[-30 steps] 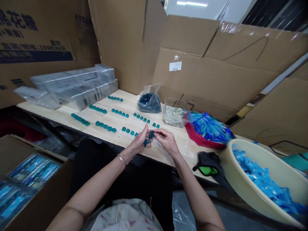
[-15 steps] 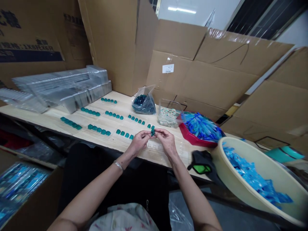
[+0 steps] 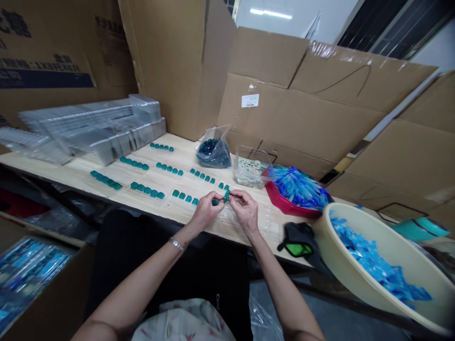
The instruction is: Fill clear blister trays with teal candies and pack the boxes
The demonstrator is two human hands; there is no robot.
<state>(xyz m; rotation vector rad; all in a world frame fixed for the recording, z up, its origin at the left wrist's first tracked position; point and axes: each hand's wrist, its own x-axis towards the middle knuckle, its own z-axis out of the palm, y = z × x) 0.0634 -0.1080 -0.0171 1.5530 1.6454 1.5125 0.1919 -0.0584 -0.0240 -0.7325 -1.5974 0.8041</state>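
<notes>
My left hand (image 3: 205, 211) and my right hand (image 3: 244, 210) meet over the front of a wooden table (image 3: 167, 210). Both pinch small teal plastic pieces (image 3: 221, 200) between fingertips. The left hand also cups a few teal pieces. Short rows of the same teal pieces (image 3: 145, 189) lie on the table to the left, inside clear sleeves.
A clear bag of dark teal pieces (image 3: 212, 154), a clear tub (image 3: 250, 172), a red tray of blue strips (image 3: 295, 189) and a beige basin of blue strips (image 3: 380, 265) stand right. Clear packaging stacks (image 3: 92, 125) sit back left. Cardboard walls surround. A black-and-green object (image 3: 300, 239) lies near the edge.
The hands stay together at the same spot; the fingers shifted slightly around the teal pieces. The camera swung a little left between the earliest frame and now.
</notes>
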